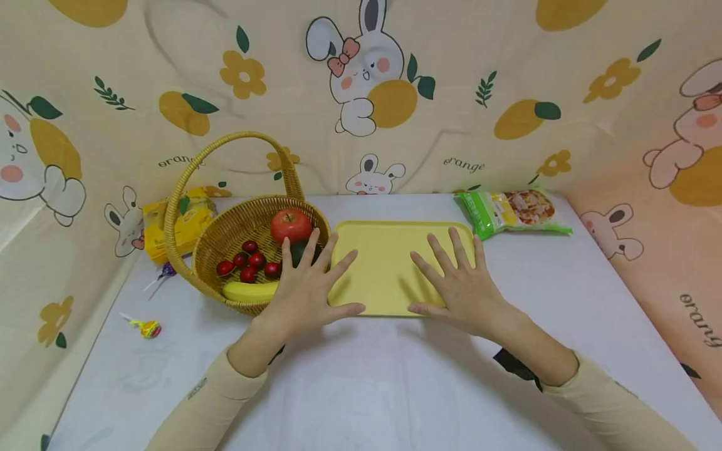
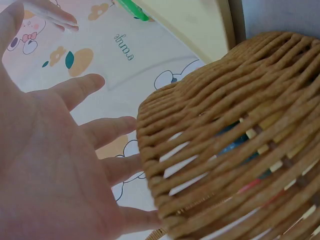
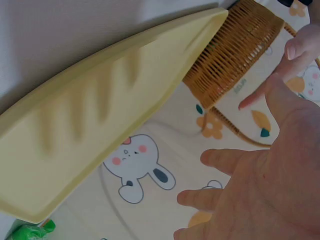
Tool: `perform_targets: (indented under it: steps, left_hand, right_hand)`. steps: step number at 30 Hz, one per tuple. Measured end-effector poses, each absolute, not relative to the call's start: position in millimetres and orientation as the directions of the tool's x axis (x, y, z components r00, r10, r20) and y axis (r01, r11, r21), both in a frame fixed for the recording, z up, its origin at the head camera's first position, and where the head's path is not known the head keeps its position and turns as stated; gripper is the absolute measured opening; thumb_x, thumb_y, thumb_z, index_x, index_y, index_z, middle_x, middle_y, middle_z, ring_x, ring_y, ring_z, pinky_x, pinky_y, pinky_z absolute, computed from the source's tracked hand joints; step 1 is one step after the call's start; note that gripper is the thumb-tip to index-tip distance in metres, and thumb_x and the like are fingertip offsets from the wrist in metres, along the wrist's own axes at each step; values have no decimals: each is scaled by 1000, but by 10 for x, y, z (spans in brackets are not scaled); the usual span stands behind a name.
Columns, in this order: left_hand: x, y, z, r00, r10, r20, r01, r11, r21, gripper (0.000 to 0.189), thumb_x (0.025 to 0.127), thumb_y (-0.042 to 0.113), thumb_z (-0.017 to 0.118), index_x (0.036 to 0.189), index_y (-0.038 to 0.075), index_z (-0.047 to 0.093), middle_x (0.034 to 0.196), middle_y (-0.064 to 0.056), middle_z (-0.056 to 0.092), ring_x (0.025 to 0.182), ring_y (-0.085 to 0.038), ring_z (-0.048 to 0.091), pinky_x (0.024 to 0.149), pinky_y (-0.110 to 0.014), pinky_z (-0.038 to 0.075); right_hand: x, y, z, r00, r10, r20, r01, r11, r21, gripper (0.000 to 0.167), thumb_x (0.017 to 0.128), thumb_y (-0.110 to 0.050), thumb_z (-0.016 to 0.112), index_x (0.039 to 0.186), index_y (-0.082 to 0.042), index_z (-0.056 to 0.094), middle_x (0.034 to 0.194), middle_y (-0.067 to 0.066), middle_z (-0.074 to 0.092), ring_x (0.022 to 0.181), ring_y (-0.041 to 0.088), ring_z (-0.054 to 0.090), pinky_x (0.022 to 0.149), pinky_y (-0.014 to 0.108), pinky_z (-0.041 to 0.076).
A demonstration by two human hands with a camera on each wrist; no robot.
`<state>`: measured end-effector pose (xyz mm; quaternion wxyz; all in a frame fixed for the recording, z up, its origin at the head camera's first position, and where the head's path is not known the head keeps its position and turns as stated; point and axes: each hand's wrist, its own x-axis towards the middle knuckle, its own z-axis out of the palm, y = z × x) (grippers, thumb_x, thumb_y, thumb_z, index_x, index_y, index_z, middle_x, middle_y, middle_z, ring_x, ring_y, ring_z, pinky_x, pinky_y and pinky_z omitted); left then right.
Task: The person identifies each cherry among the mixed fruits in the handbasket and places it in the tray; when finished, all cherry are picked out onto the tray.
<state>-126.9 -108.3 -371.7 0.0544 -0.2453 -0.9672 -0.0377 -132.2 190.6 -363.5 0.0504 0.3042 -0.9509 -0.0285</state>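
My left hand [image 1: 307,294] hovers with fingers spread over the right side of a wicker basket [image 1: 222,241] and the tray's left edge. In the left wrist view, the fingers stand beside the basket's woven wall [image 2: 240,130], holding nothing. My right hand [image 1: 468,291], likewise spread, is above the right part of a yellow tray [image 1: 383,263]; its palm shows bare in the right wrist view. Inside the basket lie a red apple [image 1: 290,227], a banana [image 1: 251,291], several small dark red fruits [image 1: 257,260] and a dark green thing partly hidden by the left fingers.
A green-and-white food bag [image 1: 513,213] lies at the back right. Behind the basket, at left, is a yellow package [image 1: 155,228]. Two lollipops, one purple [image 1: 167,270] and one yellow [image 1: 149,329], lie left of the basket. Patterned cloth walls surround the white table [image 1: 361,388].
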Motion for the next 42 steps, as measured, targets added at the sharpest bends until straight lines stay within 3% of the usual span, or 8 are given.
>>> perform_targets:
  steps: [8,14,18,22,25,29,34,42]
  left_hand:
    - [-1231,-1144,-3746,-865,478,153,485,875,11,86,86,78,50,156,29,34,163,-15,22,149,-41,12,112,-78,6]
    - [-913,-1475,-3733,-773,479,416,565,818,108,57,89,42,72,136,13,60,139,-11,56,131,-32,48,111,-59,37]
    - [-604,-1878,-3786,-715,276,642,560,775,291,32,90,33,70,108,7,72,102,-5,70,95,-20,64,85,-33,57]
    - [-475,-2215,-3905,-652,-119,749,472,709,524,28,81,14,77,98,-6,66,93,-14,65,85,-15,59,69,-13,53]
    - [-494,-2360,-3997,-649,-348,676,414,585,698,56,70,-10,82,119,-12,55,113,-19,57,99,-17,53,72,-8,53]
    - [-581,-2428,-4067,-761,-424,491,274,476,836,91,70,-12,85,146,4,39,133,-5,45,111,-18,47,75,-11,55]
    - [-635,-2441,-4086,-823,-411,393,181,465,866,77,76,0,85,142,5,46,124,4,49,102,-22,54,73,-13,57]
    - [-688,-2503,-4111,-880,-354,316,180,368,912,62,81,-3,80,133,-4,46,120,-10,51,98,-19,53,74,-15,59]
  right_hand:
    - [-1369,1889,-3657,-799,-594,91,-587,804,95,87,89,-71,53,155,-16,37,160,25,21,147,52,2,114,76,-1]
    - [-1422,1889,-3712,-797,-602,55,-601,799,28,85,90,-65,59,154,-14,37,160,26,22,146,53,3,113,77,-4]
    - [-1515,1882,-3765,-791,-611,25,-611,791,-14,79,92,-54,64,153,-11,38,159,26,24,145,53,10,111,79,8]
    - [-1654,1833,-3772,-778,-626,40,-627,775,-78,70,94,-42,68,150,-8,42,156,26,31,143,52,22,110,77,20]
    - [-1775,1743,-3761,-761,-647,47,-647,751,-130,66,94,-36,69,148,-6,45,154,27,34,141,51,26,110,74,25]
    - [-1962,1546,-3740,-723,-687,72,-688,707,-164,60,94,-34,70,143,-5,51,151,27,39,139,50,32,109,70,33]
    - [-2183,1168,-3567,-664,-738,125,-746,639,-188,54,95,-32,69,139,-4,56,148,23,45,135,45,41,102,66,44]
    - [-2443,323,-3086,-549,-827,120,-803,482,-351,47,98,-32,65,137,-7,59,143,12,53,133,30,48,107,48,48]
